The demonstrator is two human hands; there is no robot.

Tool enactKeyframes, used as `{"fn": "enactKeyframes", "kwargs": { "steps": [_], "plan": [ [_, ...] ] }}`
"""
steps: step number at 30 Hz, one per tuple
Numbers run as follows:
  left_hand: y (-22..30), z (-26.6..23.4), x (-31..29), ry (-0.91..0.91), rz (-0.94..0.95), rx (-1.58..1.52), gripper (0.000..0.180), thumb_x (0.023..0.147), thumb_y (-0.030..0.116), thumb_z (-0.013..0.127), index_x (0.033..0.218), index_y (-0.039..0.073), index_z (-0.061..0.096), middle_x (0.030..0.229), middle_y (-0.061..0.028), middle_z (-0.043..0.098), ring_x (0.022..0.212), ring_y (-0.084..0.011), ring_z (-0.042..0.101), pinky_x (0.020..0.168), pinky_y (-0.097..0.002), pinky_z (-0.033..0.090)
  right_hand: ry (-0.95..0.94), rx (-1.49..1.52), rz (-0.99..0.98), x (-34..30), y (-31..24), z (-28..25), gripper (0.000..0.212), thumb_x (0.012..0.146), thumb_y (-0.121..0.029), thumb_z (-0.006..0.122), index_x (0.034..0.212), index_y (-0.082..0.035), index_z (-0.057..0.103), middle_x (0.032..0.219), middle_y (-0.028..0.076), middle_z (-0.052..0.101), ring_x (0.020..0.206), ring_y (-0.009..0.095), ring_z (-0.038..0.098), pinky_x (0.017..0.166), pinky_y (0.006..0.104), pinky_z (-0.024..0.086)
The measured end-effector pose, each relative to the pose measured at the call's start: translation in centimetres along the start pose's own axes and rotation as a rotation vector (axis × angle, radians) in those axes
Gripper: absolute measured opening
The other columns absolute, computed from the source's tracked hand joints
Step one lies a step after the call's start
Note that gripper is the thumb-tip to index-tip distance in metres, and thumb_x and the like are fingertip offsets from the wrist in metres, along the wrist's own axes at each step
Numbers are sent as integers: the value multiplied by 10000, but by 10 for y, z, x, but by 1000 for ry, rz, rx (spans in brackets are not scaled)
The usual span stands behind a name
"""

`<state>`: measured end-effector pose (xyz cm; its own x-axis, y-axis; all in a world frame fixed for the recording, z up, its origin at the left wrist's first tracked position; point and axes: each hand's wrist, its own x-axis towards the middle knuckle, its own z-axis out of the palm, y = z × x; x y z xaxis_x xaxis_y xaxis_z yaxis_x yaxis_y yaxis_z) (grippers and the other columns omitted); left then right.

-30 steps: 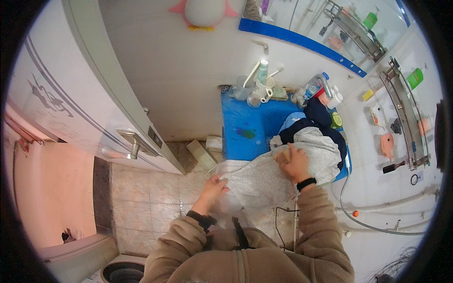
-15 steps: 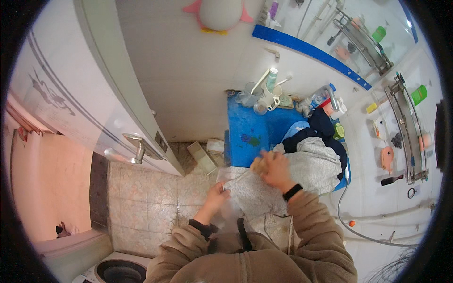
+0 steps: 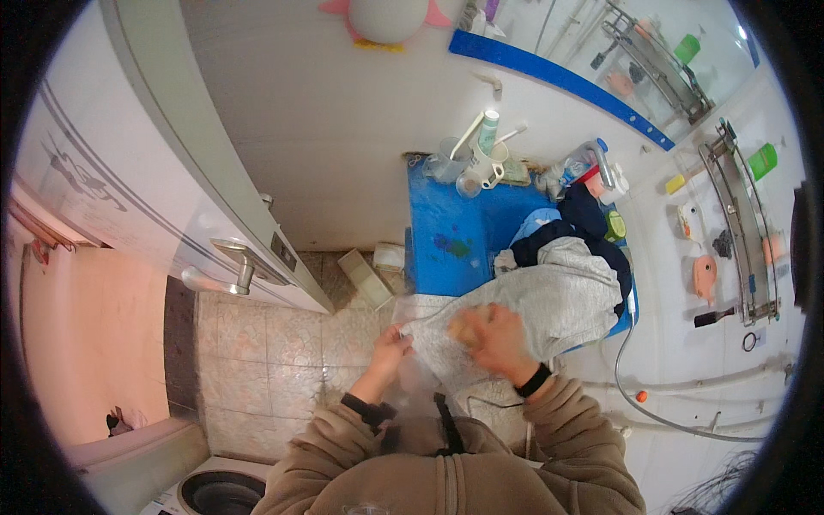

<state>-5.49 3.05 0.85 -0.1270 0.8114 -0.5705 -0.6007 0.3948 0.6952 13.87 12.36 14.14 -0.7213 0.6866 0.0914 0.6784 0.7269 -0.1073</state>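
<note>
A light grey knit garment [image 3: 558,296] lies over the front of a blue counter [image 3: 433,215] and hangs toward my lap. My left hand [image 3: 390,352] pinches the garment's left edge. On the cloth to the right of it, my right hand [image 3: 502,343] is closed over a tan block-like object [image 3: 466,329]; motion blurs it, and I cannot tell its exact kind. Behind the grey cloth are dark navy clothes [image 3: 584,219] and a light blue piece [image 3: 538,225], heaped below the tap [image 3: 603,159].
Cups with toothbrushes [image 3: 487,159] stand at the counter's back, under a blue-edged mirror [image 3: 558,81]. A metal rack [image 3: 742,232] hangs on the right wall, above a grey hose [image 3: 627,378]. An open door [image 3: 172,172] is at left, and a washing machine [image 3: 219,489] stands lower left.
My right hand has moved down toward me across the grey garment with the tan object. My left hand keeps its hold on the cloth's edge. The whole view has shifted slightly.
</note>
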Motion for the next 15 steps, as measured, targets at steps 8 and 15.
{"fn": "enactKeyframes", "kwargs": {
  "steps": [8,15],
  "plan": [
    [7,-1,5,53,-80,-66,241,855,69,619,1087,59,553,823,10,546,699,-111,539,640,-261,493,67,-71,848,-62,124,-25,702,659,-224,761,1299,-162,480,991,213,552,914,374,542,763,469,441],
    [20,-1,8,-45,-12,225,286,880,131,648,1138,35,570,817,1,551,677,-103,537,604,-256,479,199,166,154,-53,-31,2,302,765,-184,649,1061,-132,615,954,192,568,822,364,553,676,440,445]
  ]
}}
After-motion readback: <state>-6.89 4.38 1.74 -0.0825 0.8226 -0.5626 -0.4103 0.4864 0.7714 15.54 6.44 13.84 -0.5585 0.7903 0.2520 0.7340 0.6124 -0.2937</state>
